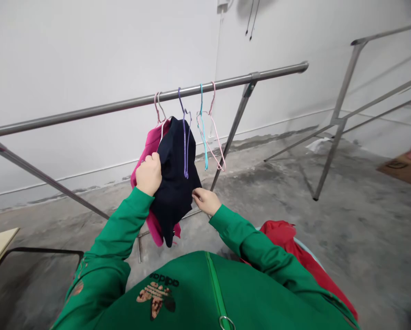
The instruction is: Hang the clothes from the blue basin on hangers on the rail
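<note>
A dark navy garment (174,178) hangs from a white hanger (163,129) on the metal rail, with a magenta garment (153,140) behind it on a pink hanger. My left hand (148,174) is closed at the navy garment's left edge, gripping its cloth close to the hanger's lower arm. Lower down on the right side, my right hand (207,201) pinches the navy garment's edge between thumb and fingers. Bare hangers in purple (186,156), turquoise (203,137) and pink (218,142) hang just right of it, the purple one in front of the navy cloth.
The grey rail (105,109) of a drying rack runs across in front of a white wall. Another metal rack (339,101) stands at right, near a cardboard box (403,169). Red cloth (281,236) lies in a pale-blue-rimmed container by my right arm. A black-edged table (36,284) is at lower left.
</note>
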A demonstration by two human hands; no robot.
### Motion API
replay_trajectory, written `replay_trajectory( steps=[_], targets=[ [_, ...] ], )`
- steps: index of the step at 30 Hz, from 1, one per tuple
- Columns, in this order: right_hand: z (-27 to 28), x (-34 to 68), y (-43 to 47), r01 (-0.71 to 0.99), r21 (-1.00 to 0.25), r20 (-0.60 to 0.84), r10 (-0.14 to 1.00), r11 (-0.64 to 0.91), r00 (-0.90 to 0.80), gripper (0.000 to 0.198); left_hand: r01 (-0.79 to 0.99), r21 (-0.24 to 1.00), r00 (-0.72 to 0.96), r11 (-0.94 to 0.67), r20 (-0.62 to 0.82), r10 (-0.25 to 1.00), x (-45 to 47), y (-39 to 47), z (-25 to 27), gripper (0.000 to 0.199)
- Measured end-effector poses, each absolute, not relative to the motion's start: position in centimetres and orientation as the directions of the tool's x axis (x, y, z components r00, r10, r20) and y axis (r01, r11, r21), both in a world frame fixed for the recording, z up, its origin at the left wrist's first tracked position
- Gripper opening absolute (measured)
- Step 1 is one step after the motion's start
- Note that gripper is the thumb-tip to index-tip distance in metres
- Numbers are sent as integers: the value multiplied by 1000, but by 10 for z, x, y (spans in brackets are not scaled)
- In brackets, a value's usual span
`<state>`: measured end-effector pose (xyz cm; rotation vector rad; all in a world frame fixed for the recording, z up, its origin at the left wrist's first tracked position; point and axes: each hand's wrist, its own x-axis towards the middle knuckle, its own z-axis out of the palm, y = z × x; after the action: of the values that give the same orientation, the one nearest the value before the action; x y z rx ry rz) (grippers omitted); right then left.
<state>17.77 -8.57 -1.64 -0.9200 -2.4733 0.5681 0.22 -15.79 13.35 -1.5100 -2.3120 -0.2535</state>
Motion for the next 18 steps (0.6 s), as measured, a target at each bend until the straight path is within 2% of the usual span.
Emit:
replay_trajectory(
  steps=[1,3,5,7,9,12,14,16,18],
  targets=[
    [-18,178,-85,499,-524,256,687,690,-681,16,889,-129,-352,439,418,837,6,-162,128,35],
    [-20,180,-85,488,-549,253,691,679,-677,14,878,-208,-319,431,418,851,13,-167,114,40],
    [-24,181,-83,481,-574,245,699,663,-672,16,912,-180,-283,369,376,883,16,-171,99,39],
    [-30,183,-81,458,-615,237,705,642,-669,26,962,-25,-245,271,359,901,15,-173,85,36],
    [-37,186,-76,399,-684,237,704,611,-670,43,964,231,-212,129,384,899,13,-174,74,35],
    [-52,189,-69,242,-771,272,649,588,-711,74,794,606,-241,-46,383,892,20,-182,71,31],
    [-63,190,-67,148,-792,308,597,593,-741,88,633,771,-309,-67,331,892,32,-191,78,32],
    [-73,192,-71,65,-830,317,565,554,-762,81,499,864,-357,-73,281,891,45,-202,90,34],
    [-81,196,-81,-26,-914,265,546,406,-795,61,418,904,-354,-82,246,902,54,-209,100,35]
  ],
)
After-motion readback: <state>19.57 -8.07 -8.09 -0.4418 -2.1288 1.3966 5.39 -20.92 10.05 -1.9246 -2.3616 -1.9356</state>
